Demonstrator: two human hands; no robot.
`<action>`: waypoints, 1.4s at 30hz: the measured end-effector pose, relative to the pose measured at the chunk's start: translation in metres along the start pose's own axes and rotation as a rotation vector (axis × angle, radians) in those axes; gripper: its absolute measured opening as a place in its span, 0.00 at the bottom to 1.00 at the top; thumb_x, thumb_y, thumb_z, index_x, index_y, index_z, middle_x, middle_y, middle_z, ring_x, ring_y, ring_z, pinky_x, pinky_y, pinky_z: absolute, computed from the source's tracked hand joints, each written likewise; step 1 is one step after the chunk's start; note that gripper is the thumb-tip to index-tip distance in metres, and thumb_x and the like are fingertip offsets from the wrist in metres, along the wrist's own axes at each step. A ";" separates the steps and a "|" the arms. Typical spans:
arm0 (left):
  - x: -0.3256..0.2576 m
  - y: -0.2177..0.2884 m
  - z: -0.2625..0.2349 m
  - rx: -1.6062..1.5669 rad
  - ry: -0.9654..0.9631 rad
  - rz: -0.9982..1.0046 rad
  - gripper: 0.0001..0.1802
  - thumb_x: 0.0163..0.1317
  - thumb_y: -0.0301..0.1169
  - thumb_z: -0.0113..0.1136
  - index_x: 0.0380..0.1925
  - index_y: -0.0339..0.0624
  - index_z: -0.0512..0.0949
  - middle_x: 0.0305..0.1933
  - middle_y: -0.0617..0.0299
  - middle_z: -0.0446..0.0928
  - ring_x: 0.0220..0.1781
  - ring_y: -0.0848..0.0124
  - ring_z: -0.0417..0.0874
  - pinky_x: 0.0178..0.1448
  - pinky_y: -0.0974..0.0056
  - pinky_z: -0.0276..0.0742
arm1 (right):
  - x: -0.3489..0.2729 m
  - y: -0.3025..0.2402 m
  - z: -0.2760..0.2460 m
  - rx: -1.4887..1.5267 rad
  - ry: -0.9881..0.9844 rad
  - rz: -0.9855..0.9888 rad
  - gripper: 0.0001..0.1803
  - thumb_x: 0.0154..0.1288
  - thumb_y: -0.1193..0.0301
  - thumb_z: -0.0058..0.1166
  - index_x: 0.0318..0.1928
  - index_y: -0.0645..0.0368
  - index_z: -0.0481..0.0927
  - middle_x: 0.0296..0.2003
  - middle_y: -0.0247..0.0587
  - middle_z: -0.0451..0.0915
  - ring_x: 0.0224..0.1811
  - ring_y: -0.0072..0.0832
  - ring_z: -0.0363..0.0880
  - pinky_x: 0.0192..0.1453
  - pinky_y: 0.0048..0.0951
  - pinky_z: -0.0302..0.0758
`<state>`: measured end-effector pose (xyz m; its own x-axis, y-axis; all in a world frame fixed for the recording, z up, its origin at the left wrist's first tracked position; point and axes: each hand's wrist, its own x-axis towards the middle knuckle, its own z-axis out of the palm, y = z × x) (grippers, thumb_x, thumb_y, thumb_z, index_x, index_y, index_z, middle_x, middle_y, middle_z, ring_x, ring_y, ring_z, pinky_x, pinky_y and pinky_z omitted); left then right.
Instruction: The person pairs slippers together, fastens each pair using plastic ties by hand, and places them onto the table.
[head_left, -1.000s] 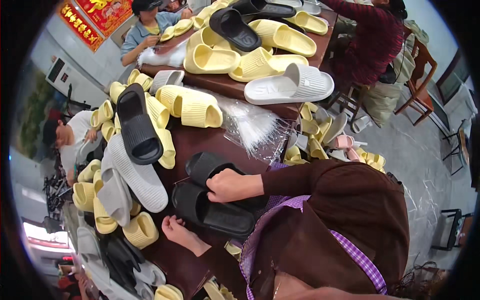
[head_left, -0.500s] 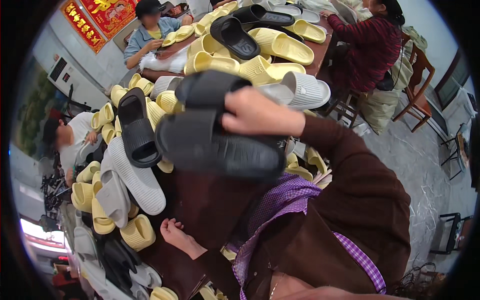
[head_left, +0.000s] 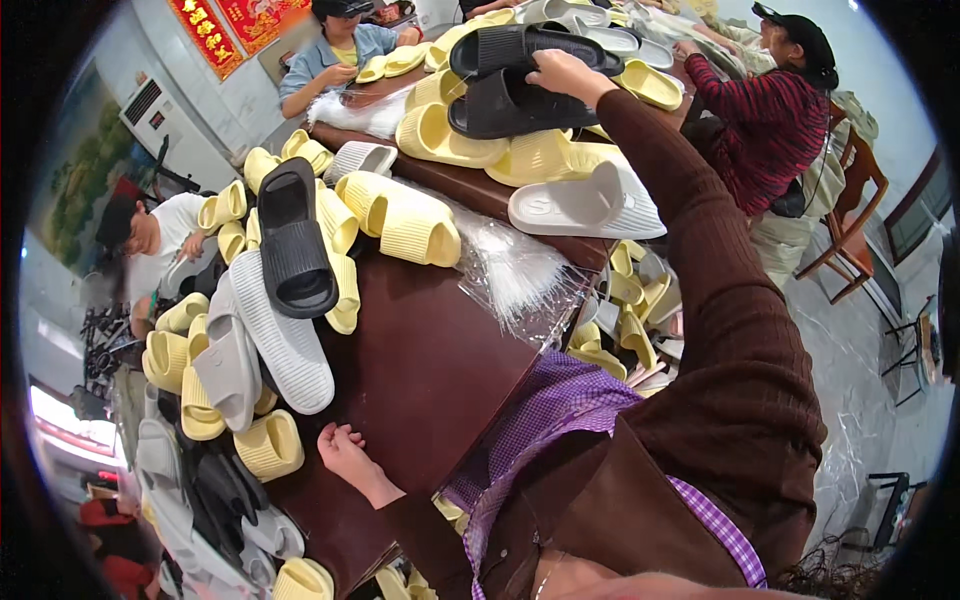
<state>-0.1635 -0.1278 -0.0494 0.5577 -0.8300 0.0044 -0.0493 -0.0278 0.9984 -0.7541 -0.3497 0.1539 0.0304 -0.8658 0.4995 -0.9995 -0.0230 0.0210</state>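
Observation:
At the far side of the table, my right hand (head_left: 565, 75) reaches over a heap of slide sandals. Its fingers close on the edge of a black slide sandal (head_left: 500, 112), and a second black slide (head_left: 500, 48) lies right beside it. Yellow slides (head_left: 445, 138) lie under and around the black ones. Low on the bare brown table top, my left hand (head_left: 350, 463) rests with its fingers curled and nothing in them. Near it are a yellow slide (head_left: 270, 446) and a white ribbed slide (head_left: 290, 340). Another black slide (head_left: 296, 240) lies on the left pile.
Clear plastic bags with white strands (head_left: 510, 265) lie mid-table. A grey-white slide (head_left: 570, 208) sits at the right edge, with more yellow slides (head_left: 630, 330) below it. People sit at the far left, far side and right (head_left: 750, 120). A wooden chair (head_left: 850, 225) stands at right.
My right hand has carried the black slides from mid-table up to the far heap. That uncovers yellow slides and the plastic bag. My left hand stays almost in place.

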 end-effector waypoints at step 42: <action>-0.004 -0.014 0.000 0.195 0.115 0.076 0.08 0.64 0.24 0.50 0.42 0.38 0.73 0.31 0.65 0.74 0.26 0.81 0.70 0.29 0.78 0.65 | 0.006 0.058 0.069 -0.113 0.052 -0.491 0.40 0.45 0.61 0.67 0.62 0.28 0.67 0.71 0.23 0.50 0.73 0.50 0.48 0.64 0.68 0.54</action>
<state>-0.1645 -0.1241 -0.0631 0.6364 -0.7653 0.0962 -0.2475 -0.0845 0.9652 -0.8123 -0.3905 0.0983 0.4996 -0.7403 0.4499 -0.8605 -0.3641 0.3563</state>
